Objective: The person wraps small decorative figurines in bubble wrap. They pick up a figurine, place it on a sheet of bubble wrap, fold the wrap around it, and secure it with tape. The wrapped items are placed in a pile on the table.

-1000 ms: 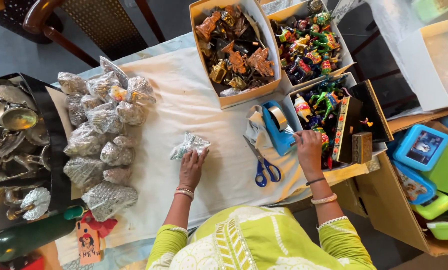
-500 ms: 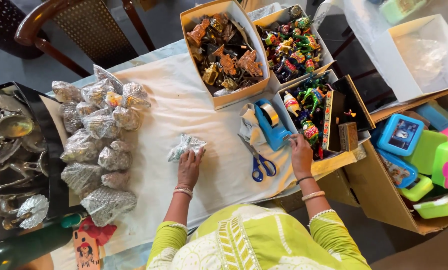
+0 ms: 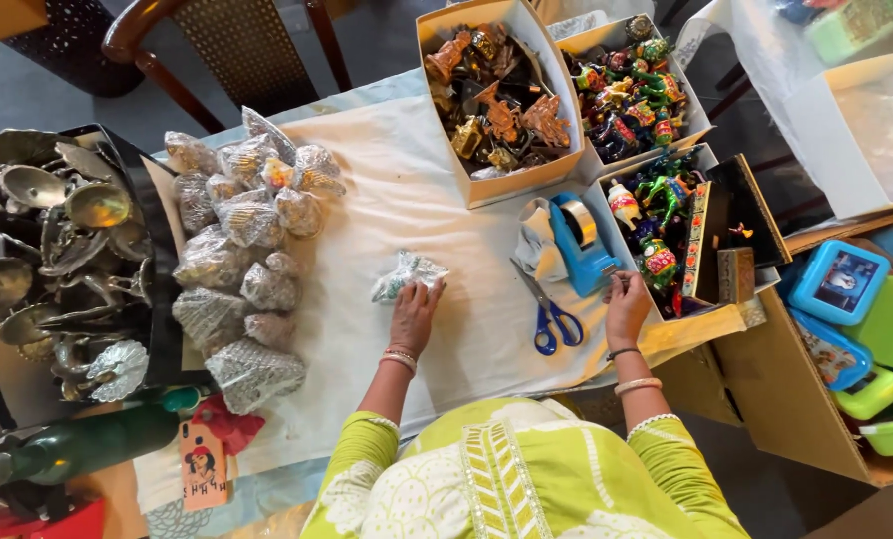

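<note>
At the far left a dark tray (image 3: 157,200) holds a heap of metal dishes (image 3: 37,240), and below it a green bottle (image 3: 87,444) lies on its side near a small printed tag (image 3: 204,464). Just right of the tray, a cluster of wrapped bundles (image 3: 242,260) in clear plastic sits on the white cloth (image 3: 387,180) that covers the table. Near the middle of the cloth lies one small wrapped packet (image 3: 407,274); the left hand (image 3: 415,317) rests flat on its lower right edge, fingers stretched forward and close together, pressing on it rather than gripping. To the right of that hand, blue-handled scissors (image 3: 549,314) lie on the cloth, blades pointing up and left. Above them stands a cardboard box of brown and gold figurines (image 3: 496,100). Next comes a blue tape dispenser (image 3: 581,245), and the right hand (image 3: 626,304) is just beside its lower right end, fingertips curled narrow and pinched at the dispenser's edge; whether they hold tape cannot be told. Further right sit boxes of brightly painted toy figures (image 3: 646,130), and at the far right are blue and green plastic boxes (image 3: 856,309).
</note>
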